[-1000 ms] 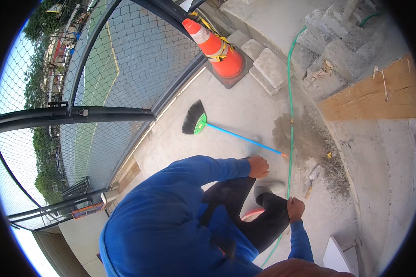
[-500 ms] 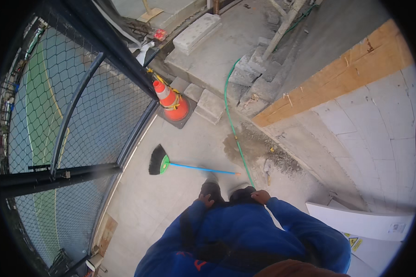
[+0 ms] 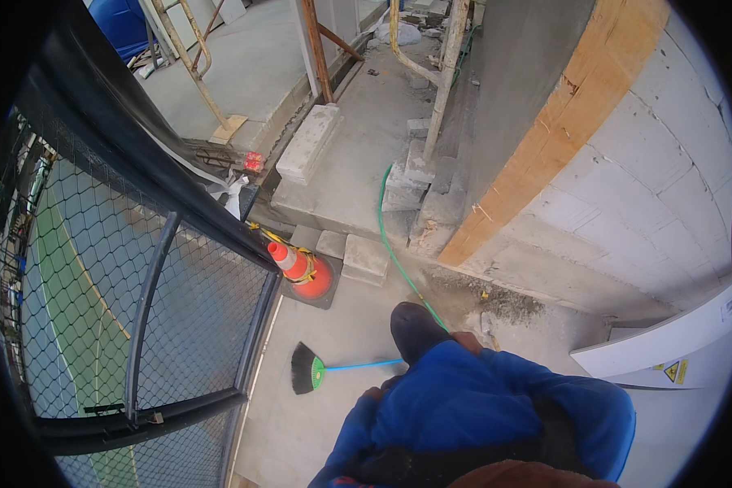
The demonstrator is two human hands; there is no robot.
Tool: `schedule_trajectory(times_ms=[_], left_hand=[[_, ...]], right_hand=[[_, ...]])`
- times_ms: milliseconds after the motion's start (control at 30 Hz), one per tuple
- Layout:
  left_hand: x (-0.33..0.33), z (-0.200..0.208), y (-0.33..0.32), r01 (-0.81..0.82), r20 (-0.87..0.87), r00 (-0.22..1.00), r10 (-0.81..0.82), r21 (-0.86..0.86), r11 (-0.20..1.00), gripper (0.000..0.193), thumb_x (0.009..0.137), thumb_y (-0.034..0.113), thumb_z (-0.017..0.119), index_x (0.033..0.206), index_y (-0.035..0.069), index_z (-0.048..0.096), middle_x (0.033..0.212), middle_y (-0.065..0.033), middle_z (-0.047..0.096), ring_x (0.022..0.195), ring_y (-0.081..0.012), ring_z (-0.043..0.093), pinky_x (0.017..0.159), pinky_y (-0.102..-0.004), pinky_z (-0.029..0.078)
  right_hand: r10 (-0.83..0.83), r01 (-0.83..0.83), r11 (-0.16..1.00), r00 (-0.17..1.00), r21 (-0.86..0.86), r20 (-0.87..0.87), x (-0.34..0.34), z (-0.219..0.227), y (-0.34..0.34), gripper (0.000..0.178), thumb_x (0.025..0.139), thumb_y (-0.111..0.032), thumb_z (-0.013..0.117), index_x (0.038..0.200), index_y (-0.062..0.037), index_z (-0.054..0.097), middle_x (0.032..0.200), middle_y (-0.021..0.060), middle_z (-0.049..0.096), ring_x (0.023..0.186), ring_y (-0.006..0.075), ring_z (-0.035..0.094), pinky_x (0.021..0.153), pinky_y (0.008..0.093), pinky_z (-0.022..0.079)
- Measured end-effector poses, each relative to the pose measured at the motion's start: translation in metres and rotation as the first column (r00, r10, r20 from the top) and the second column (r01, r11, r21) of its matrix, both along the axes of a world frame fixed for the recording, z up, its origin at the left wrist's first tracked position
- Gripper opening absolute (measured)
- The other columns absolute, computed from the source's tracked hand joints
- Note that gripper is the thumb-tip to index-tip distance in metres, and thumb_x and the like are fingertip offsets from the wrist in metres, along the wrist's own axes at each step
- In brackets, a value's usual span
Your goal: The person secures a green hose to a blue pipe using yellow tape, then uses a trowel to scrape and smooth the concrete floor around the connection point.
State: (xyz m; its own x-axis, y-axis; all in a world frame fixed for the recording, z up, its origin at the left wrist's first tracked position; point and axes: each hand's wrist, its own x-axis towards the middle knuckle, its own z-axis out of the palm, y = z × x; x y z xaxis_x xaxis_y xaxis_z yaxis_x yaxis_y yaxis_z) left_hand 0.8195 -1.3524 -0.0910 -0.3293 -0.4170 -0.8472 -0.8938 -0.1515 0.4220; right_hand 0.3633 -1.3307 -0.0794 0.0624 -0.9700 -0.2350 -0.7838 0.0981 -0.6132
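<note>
here, left hand near broom — right hand by hose

- The broom has dark, matt bristles, a glossy green plastic head and a smooth blue handle, plastic or painted metal.
- The cone is glossy orange plastic with a white band.
- The hose is smooth green plastic or rubber.
- The floor is rough, dusty grey concrete, with gritty rubble by the wall.
- The fence is dark wire mesh in smooth, black-painted metal tubes.
- The wall is chalky white block, matt and porous, edged by a raw wood board.
- The sleeves are matt blue cloth.
- The white panel looks smooth.
</note>
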Motion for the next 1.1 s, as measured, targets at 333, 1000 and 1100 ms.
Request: schedule_trajectory(times_ms=[333, 1000, 1100], left_hand=[[0.006, -0.037, -0.111, -0.193, 0.136, 0.968, 0.211, -0.133, 0.972, 0.052, 0.102, 0.05, 0.064, 0.116, 0.003, 0.081, 0.113, -0.0258, 0.081, 0.114, -0.0432, 0.077, 0.101, -0.0531, 0.061], [0.057, -0.038, -0.699, -0.617, 0.007, 0.436, 0.9, -0.725, 0.305, 0.031, 0.09, 0.021, 0.067, 0.11, 0.01, 0.088, 0.106, -0.0247, 0.083, 0.103, -0.042, 0.081, 0.096, -0.049, 0.063], [0.07, -0.038, -0.685, -0.588, 0.038, 0.388, 0.921, -0.759, 0.279, 0.027, 0.091, 0.019, 0.066, 0.104, 0.01, 0.088, 0.1, -0.0219, 0.083, 0.096, -0.0422, 0.081, 0.092, -0.0494, 0.064]], right_hand=[[0.568, -0.487, 0.798, 0.804, 0.354, -0.176, 0.004, -0.053, -0.136, 0.029, 0.098, -0.032, 0.062, 0.092, -0.0113, 0.081, 0.085, 0.0188, 0.077, 0.085, 0.04, 0.077, 0.079, 0.0551, 0.059], [0.232, -0.235, 0.972, 0.945, -0.012, 0.23, 0.374, -0.37, -0.761, 0.03, 0.105, -0.024, 0.062, 0.124, -0.0034, 0.073, 0.126, 0.0259, 0.076, 0.115, 0.0407, 0.075, 0.097, 0.0522, 0.059], [0.196, -0.323, 0.849, 0.928, 0.418, 0.318, 0.396, -0.347, -0.767, 0.03, 0.106, -0.024, 0.063, 0.124, -0.001, 0.072, 0.122, 0.0221, 0.077, 0.115, 0.0303, 0.075, 0.096, 0.0473, 0.059]])
